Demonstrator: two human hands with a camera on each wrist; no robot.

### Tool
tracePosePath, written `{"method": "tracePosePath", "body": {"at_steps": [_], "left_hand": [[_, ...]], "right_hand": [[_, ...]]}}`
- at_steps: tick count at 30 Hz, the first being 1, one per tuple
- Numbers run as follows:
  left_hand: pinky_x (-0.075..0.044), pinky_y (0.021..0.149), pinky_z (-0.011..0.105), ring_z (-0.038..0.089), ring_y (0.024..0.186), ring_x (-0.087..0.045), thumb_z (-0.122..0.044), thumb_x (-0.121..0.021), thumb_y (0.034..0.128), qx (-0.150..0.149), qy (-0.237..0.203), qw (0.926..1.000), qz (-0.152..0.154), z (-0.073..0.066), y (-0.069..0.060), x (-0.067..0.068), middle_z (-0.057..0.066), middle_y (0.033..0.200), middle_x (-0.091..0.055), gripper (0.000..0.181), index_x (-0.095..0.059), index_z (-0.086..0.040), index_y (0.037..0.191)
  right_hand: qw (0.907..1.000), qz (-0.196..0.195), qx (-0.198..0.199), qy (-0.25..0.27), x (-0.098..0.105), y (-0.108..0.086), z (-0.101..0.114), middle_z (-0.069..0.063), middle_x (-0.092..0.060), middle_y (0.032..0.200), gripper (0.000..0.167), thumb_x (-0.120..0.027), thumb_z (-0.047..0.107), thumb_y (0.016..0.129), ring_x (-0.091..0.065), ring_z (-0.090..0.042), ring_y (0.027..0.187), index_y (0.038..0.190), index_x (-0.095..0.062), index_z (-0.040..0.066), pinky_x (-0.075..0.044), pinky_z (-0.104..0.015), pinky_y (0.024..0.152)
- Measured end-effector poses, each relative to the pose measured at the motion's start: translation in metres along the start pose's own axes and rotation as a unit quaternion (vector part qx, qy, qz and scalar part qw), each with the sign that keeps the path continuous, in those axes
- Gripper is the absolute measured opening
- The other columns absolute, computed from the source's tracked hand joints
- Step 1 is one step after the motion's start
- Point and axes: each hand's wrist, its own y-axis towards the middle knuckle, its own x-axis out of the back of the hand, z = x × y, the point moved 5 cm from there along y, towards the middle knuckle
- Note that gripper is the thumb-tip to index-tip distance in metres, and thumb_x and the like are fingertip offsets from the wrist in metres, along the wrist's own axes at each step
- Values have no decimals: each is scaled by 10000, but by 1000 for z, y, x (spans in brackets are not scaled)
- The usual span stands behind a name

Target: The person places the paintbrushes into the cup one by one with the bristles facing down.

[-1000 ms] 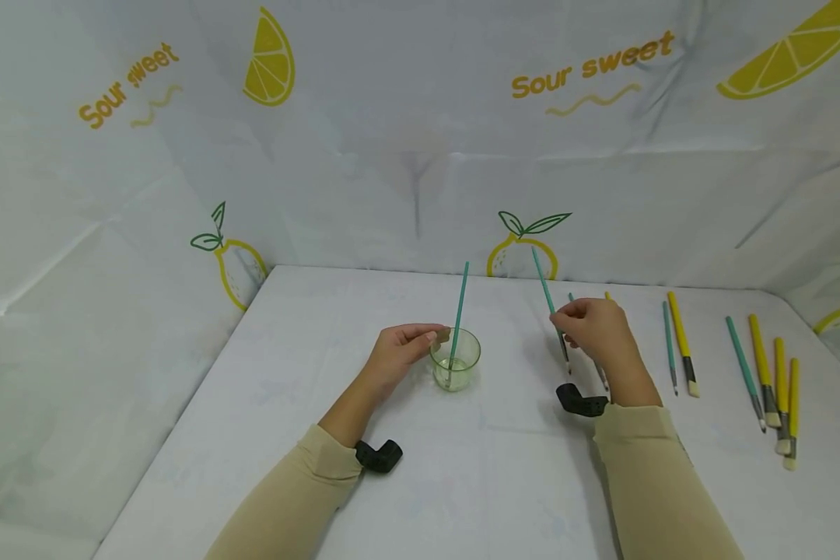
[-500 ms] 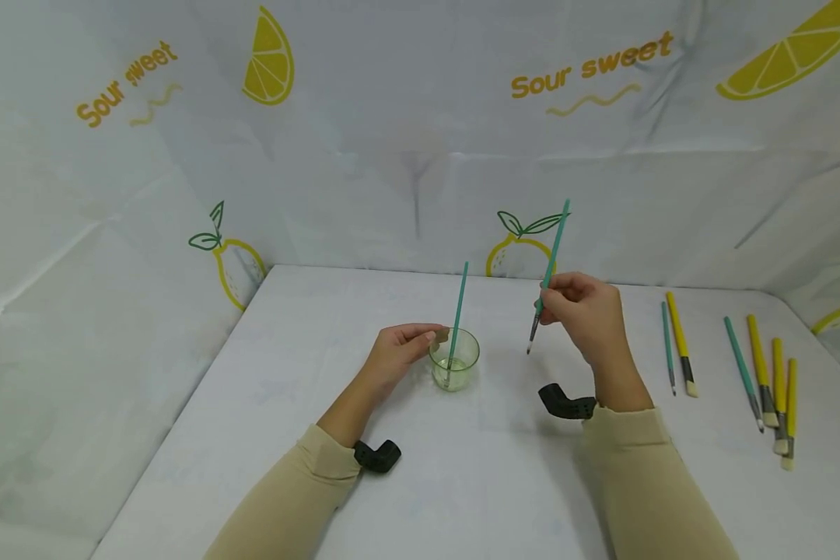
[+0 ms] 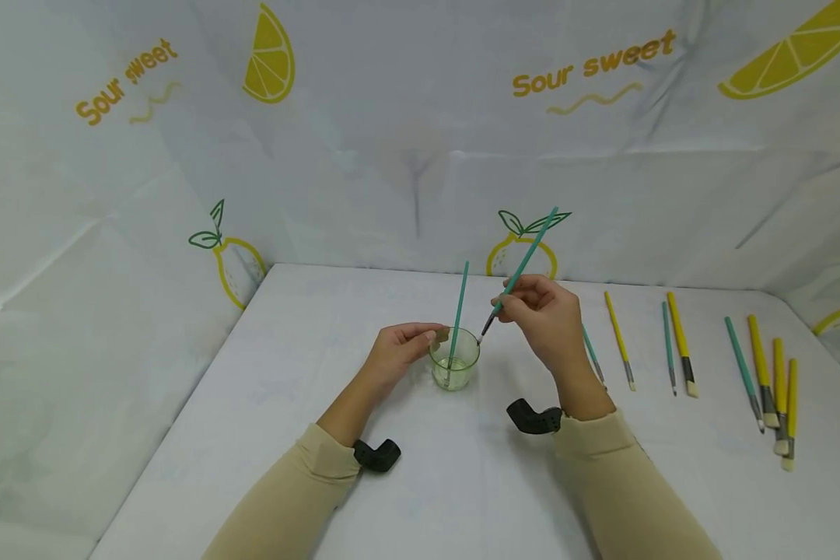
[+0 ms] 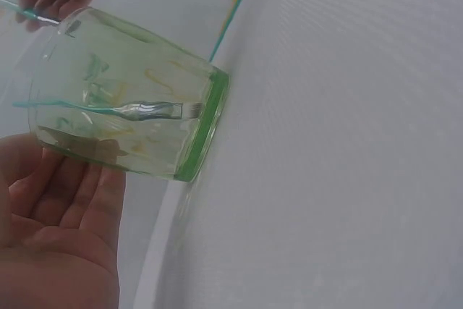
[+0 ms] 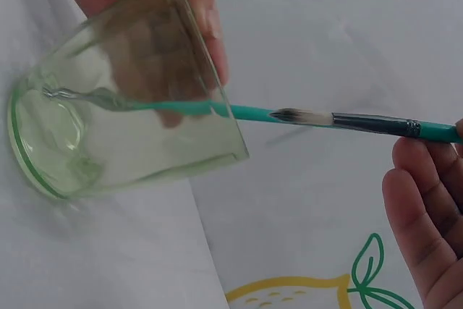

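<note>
A clear greenish glass (image 3: 465, 376) stands on the white-covered table, steadied by my left hand (image 3: 400, 351), whose thumb and fingers hold its left side near the rim. Inside it leans a teal-handled paintbrush (image 3: 460, 303), its metal ferrule and bristles down at the glass bottom, as the left wrist view shows. My right hand (image 3: 542, 320) pinches a second teal paintbrush (image 3: 534, 247) by the lower handle. That brush slants with bristles (image 5: 300, 116) pointing down and left, at the right of the glass rim; in the right wrist view the tip is just outside the mouth.
Right of my right wrist lie a thin teal brush (image 3: 591, 350) and a thin yellow brush (image 3: 619, 342). Farther right are a teal and yellow pair (image 3: 681, 338) and a group of several brushes (image 3: 761, 365). A lemon-printed white sheet (image 3: 364, 171) hangs behind the table.
My right hand has lifted the teal paintbrush from the table beside the other brushes, tilted its handle to the right, and carried it left to the glass rim. The left hand stays put.
</note>
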Motion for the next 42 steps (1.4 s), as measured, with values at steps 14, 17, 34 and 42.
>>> {"method": "tracePosePath", "body": {"at_steps": [14,17,34,42], "left_hand": [[-521,982,287,182,1142,-647,-122,-576,993,62,79,9999,-3,1,1,0,173,1214,-685,279,-672,37,1201],[-521,980,284,180,1138,-649,-127,-577,994,60,63,10000,-11,2,1,1,169,1213,-686,278,-674,34,1199],[-518,978,285,150,1135,-643,-171,-592,993,77,144,9999,6,-1,1,1,118,1201,-702,287,-687,1,1202],[-514,990,294,147,1126,-646,-158,-587,992,67,153,9999,12,0,1,1,116,1184,-707,286,-684,13,1200]], "right_hand": [[9972,-17,-314,-672,-21,-5,-22,-100,-722,834,229,-679,238,937,-680,-155,739,940,-720,12,-584,-239,708],[9955,70,-392,-862,-23,-6,-28,-94,-722,834,233,-675,262,937,-667,-156,755,933,-731,36,-562,-239,679],[9845,746,-646,-1451,-43,-12,-46,-73,-733,843,205,-652,255,947,-633,-205,781,977,-740,72,-528,-315,637],[9795,955,-695,-1633,-51,-13,-52,-74,-744,926,221,-644,250,954,-653,-194,827,1033,-741,68,-546,-315,695]]}}
